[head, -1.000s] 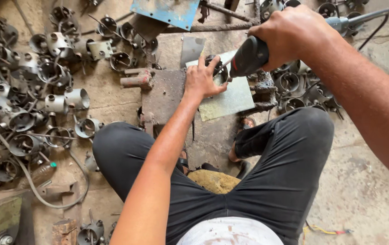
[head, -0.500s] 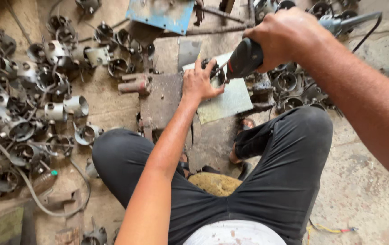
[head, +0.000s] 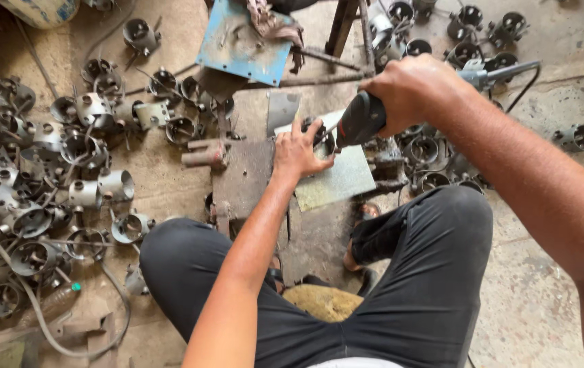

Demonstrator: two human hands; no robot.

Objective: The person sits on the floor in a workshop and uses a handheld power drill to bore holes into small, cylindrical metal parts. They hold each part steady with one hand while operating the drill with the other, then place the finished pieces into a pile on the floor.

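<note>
My right hand [head: 414, 92] grips a hand-held power tool [head: 360, 119] with a dark body, its nose pointing down-left at a small round metal cup part [head: 324, 141]. My left hand [head: 297, 151] rests on that part and holds it down on a pale flat metal sheet [head: 339, 180]. The sheet lies over a rusty steel plate [head: 247, 177] on the floor. I sit cross-legged in black trousers [head: 414, 272] right behind it.
Several grey metal cup housings [head: 67, 177] are heaped on the floor to the left, more lie at the upper right [head: 469, 41]. A blue metal plate [head: 237, 44] lies beyond the work. A cable [head: 527, 85] runs from the tool. A hose [head: 39, 320] curls at lower left.
Both hands stay in place on the tool and the cup part. Only the head view has shifted a little.
</note>
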